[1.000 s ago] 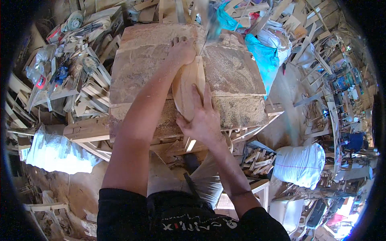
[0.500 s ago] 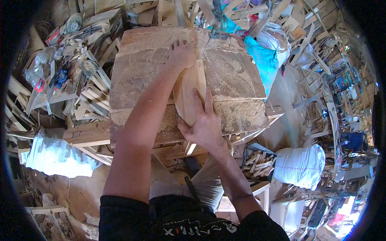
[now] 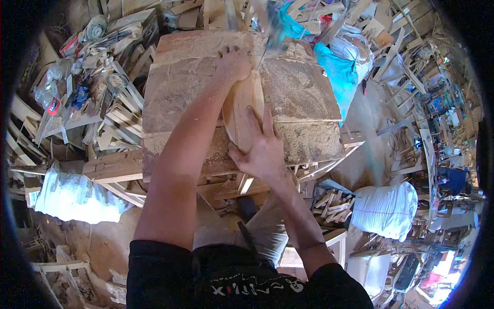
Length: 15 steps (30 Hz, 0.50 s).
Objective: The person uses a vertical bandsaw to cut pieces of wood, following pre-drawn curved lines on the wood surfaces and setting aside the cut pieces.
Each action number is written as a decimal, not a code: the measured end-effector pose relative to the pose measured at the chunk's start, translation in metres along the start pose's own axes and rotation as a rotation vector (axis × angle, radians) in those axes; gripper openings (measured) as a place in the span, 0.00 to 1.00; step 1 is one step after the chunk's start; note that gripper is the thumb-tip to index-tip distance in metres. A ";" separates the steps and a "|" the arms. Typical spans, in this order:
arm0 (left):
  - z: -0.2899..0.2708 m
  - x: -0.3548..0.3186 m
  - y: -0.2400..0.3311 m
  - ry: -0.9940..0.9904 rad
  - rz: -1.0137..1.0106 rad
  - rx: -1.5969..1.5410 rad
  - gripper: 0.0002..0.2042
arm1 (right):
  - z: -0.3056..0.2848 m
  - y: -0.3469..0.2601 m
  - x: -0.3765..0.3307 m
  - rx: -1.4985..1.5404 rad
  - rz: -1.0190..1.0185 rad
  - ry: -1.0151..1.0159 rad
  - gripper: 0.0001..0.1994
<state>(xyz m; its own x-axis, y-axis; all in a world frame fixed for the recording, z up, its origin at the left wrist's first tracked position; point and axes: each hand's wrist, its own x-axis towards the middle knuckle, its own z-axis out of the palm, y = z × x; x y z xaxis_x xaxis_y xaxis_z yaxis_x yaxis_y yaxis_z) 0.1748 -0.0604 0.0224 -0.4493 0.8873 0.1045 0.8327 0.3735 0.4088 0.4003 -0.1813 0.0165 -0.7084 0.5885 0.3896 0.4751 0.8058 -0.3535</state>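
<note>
Sawdust coated the square worktable [image 3: 303, 95], its top made of broad boards edged by narrow seams. On its near half the person's right hand [image 3: 261, 152] lay spread over a tapered wooden piece [image 3: 238, 113], thumb toward the left edge and fingers reaching forward along the top. The piece lay lengthwise near the middle of the table, its narrow end pointing away. Beyond it, the left hand [image 3: 234, 64] rested palm down, fingers bent and slightly parted; whether its thumb gripped the wood was hidden.

Just right of that hand stood what looked like a thin blade [image 3: 262, 57], under a blurred fixture [image 3: 276, 33]. The likeliest trouble seemed a slip — loose dust under the wood could let it skid, carrying the left fingers into the blade. Uneven pressure might also twist the piece and bind the cut.

Below the table's right edge, a dark-sided bin [image 3: 329, 188] held short wood offcuts. Farther right, a white sack [image 3: 385, 212] bulged, contents unseen. Past the table's far right corner, a turquoise bag [image 3: 337, 77] leaned beside a pale sack [image 3: 355, 49] — what filled them could not be told.
</note>
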 end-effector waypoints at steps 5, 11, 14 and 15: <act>0.025 0.038 -0.052 -0.021 -0.001 0.155 0.29 | 0.003 -0.014 0.005 0.044 -0.032 -0.014 0.47; 0.019 0.019 -0.022 0.027 0.014 0.077 0.29 | -0.002 0.005 -0.001 0.070 0.015 -0.067 0.47; 0.022 0.026 -0.019 0.005 0.028 0.099 0.28 | -0.012 0.012 -0.002 0.097 0.021 -0.089 0.47; 0.026 0.028 -0.023 0.019 0.037 0.072 0.28 | -0.013 0.016 -0.003 0.100 -0.004 -0.087 0.47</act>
<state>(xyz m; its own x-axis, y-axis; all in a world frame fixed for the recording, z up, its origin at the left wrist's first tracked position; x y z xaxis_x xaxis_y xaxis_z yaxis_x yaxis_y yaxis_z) 0.1520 -0.0370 -0.0075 -0.4234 0.8958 0.1355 0.8695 0.3598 0.3385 0.4169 -0.1693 0.0212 -0.7550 0.5738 0.3173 0.4210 0.7952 -0.4364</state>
